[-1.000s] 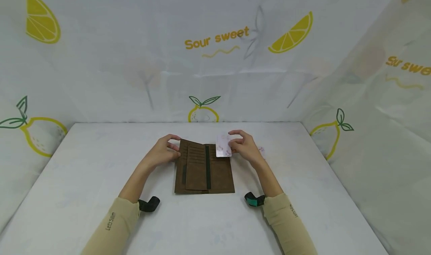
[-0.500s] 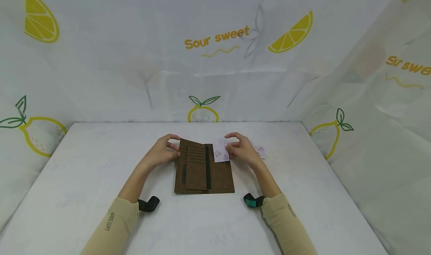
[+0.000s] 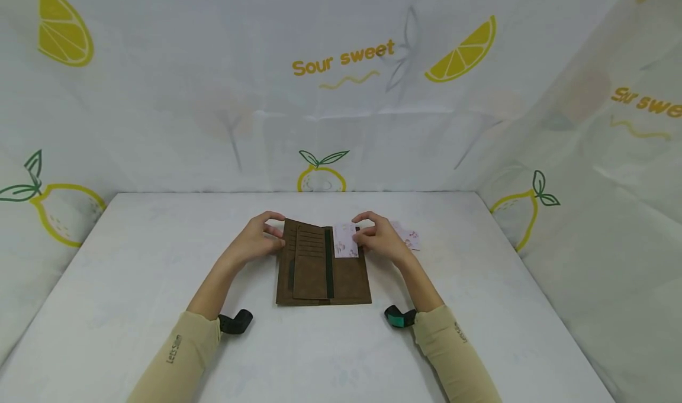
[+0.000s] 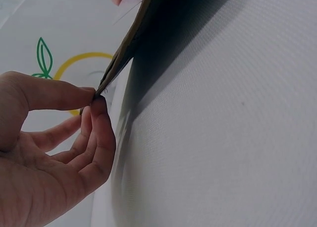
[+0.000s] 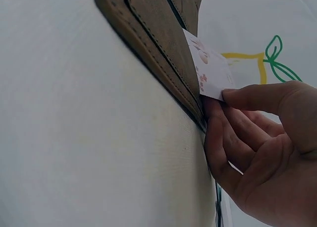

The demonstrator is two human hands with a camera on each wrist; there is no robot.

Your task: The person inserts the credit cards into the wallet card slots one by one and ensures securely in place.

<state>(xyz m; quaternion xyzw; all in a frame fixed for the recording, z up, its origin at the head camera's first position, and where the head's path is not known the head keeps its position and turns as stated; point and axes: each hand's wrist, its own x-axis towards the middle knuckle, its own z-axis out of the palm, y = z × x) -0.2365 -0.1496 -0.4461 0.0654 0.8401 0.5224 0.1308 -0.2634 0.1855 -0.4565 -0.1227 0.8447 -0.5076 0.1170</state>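
**Printed card [image 3: 346, 241] in a thumb-and-finger pinch over an unfolded brown wallet [image 3: 310, 279]**

So I'm standing here watching this. The right hand [image 3: 382, 237] has the card pinched by its side edge, thumb flat on the printed face and fingertips tucked behind, index finger arched up near the top corner. The left hand [image 3: 257, 239] is pinching too, thumb and fingers on the outer edge of the wallet, up near its far left corner.

The card is pale with little pinkish flowers, standing tall over the upper part of the wallet's right panel, just beside the dark strip [image 3: 330, 267] down the middle. Honestly can't tell from here whether its lower edge is inside a slot or just in front of one. The left panel has a stack of slots showing, plus an extra flap on top.

A few similar loose cards [image 3: 410, 237] are lying on the white table [image 3: 133, 284], just past the right hand, partly hidden by it.

Further out, each wrist has a black gadget on it, the left one [image 3: 237, 322] plain and the right one [image 3: 399, 316] with a green patch. Then rolled tan sleeves [image 3: 455, 355] with small lettering. Behind it all hangs a white backdrop [image 3: 213, 54] with lemons and "Sour sweet" printed on it.
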